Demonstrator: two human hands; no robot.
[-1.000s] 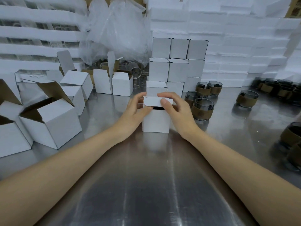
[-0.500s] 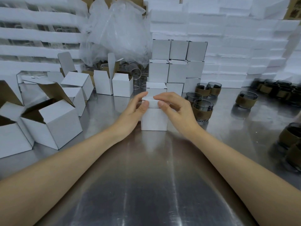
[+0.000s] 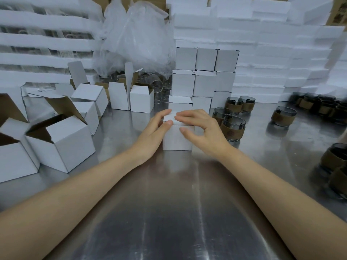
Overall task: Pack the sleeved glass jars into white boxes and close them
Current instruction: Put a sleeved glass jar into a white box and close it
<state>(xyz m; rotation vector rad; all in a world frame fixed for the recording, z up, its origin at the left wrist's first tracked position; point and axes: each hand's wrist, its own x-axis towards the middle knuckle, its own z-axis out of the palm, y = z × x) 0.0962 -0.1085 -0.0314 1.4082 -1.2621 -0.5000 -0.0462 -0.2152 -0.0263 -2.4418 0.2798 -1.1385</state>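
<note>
Stainless table (image 3: 169, 212) is topped by a white box (image 3: 176, 139), gripped at its top by the left hand (image 3: 152, 134) and the right hand (image 3: 204, 134).

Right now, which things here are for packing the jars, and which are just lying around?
For the job: the white box held by the left hand and right hand, the sleeved jars, the open boxes, the closed boxes.
Just lying about: the plastic bag, the foam sheets, the bare glasses.
</note>
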